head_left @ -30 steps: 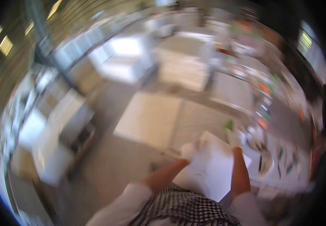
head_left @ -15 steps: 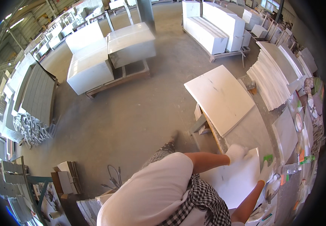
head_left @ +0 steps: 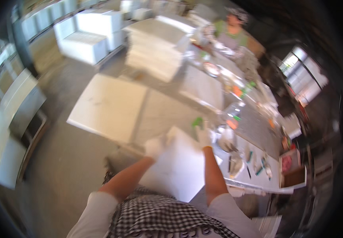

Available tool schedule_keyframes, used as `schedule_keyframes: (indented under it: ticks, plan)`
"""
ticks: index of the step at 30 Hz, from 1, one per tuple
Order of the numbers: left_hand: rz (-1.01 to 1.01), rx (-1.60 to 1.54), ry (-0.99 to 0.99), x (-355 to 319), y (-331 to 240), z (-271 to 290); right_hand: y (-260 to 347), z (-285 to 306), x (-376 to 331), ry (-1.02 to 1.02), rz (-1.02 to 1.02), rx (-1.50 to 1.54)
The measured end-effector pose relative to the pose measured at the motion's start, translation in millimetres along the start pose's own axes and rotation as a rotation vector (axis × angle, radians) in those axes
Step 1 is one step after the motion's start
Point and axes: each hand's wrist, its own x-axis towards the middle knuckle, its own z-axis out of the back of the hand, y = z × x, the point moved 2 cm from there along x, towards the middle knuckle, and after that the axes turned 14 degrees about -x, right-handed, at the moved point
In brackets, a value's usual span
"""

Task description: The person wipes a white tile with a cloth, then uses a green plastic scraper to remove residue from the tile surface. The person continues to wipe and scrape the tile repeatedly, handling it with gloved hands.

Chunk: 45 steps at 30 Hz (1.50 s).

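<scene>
A white stone slab (head_left: 179, 168) lies tilted in front of me, its near end close to my checked apron. My left hand (head_left: 155, 146), in a white glove, is at the slab's upper left edge; blur hides its fingers. At the slab's right edge is my right hand (head_left: 204, 137), also gloved, with a small flat green piece (head_left: 197, 122) in its fingertips. The kind of green piece cannot be made out. Beyond my hands, a larger pale slab (head_left: 104, 107) rests on the grey worktop (head_left: 159, 115).
To the right, a clear plastic bottle (head_left: 235, 109), a plastic bag (head_left: 227, 139) and small tools (head_left: 248, 170) lie on the bench. A co-worker (head_left: 231, 39) is at its far end. Stacked slabs (head_left: 155, 47) stand ahead; white blocks on a pallet (head_left: 15, 123) are at left.
My view has swung to the right, bringing the co-worker and the window into sight. My hands remain at the white slab's edges, the green piece still at my right fingertips.
</scene>
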Motion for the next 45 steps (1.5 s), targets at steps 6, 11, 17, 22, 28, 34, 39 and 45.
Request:
schedule_keyframes:
  ticks: [6,11,17,22,28,34,39,45]
  plan:
    - [-0.071,0.032,-0.123,-5,-21,19,20,35,-24,-0.311,0.055,-0.12]
    - [-0.164,-0.004,-0.238,-4,-15,14,24,42,-26,-0.348,0.062,-0.053]
    - [-0.232,-0.062,-0.286,-4,-10,10,43,84,-43,-0.544,0.214,0.075]
    - [-0.149,0.047,-0.21,1,-1,8,87,116,-70,-0.626,0.399,0.169]
    - [-0.067,0.104,-0.106,-2,-2,8,71,92,-40,-0.307,0.293,0.003]
    - [-0.109,-0.006,-0.158,-4,-15,18,11,62,-14,-0.119,0.282,-0.085]
    - [-0.141,0.0,-0.179,-7,-21,20,0,54,-8,-0.047,0.337,-0.108]
    - [-0.149,0.038,-0.167,-5,-17,19,11,75,-12,-0.058,0.37,-0.15]
